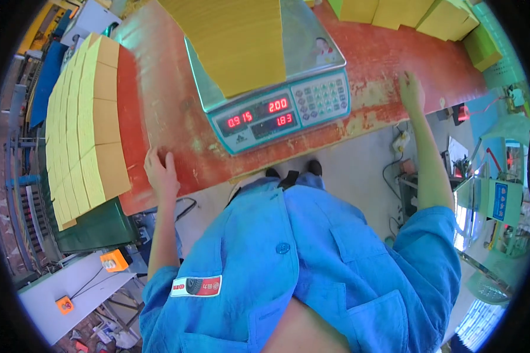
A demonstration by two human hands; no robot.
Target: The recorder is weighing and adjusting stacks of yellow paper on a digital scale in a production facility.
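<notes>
A digital counter scale with a teal body, keypad and glowing red digits stands on the worn red table. On its metal pan rests a tall yellow block, a box or a stack, cut off by the upper rim of the view. My left hand lies at the table's front edge, left of the scale, thumb and fingers apart, holding nothing. To the right of the scale my right hand rests on the table near the edge, fingers extended and nothing visible in them. Neither hand touches the scale or the block.
Rows of yellow blocks stand packed together at the left, beside a dark green bin. More yellow boxes line the far right edge. Cables hang below the table at right. A white bench with orange switch boxes is lower left.
</notes>
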